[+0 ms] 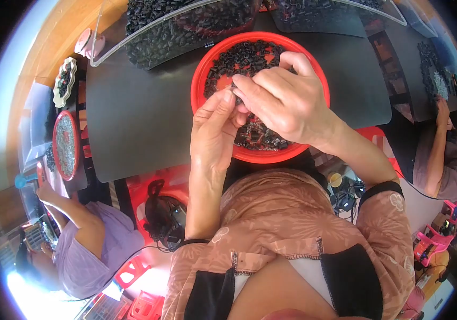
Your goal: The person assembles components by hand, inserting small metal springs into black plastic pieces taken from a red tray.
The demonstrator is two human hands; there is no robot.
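Observation:
Over a round red tray (198, 80) my two hands meet, fingertips together. My left hand (215, 125) pinches a small dark part (235, 96) between thumb and forefinger. My right hand (287, 101) is closed at the same part from the other side, its fingers curled and partly hiding it. Small black pieces (244, 56) fill the back of the tray beneath my hands. Nearer to me in the tray lie small metal springs (255, 140) mixed with black pieces.
Clear bins of black parts (164, 45) stand behind the tray on the dark table (132, 117). At the left are a person in purple (92, 250) and a red tray of metal pieces (66, 144). Another person (442, 160) works at the right.

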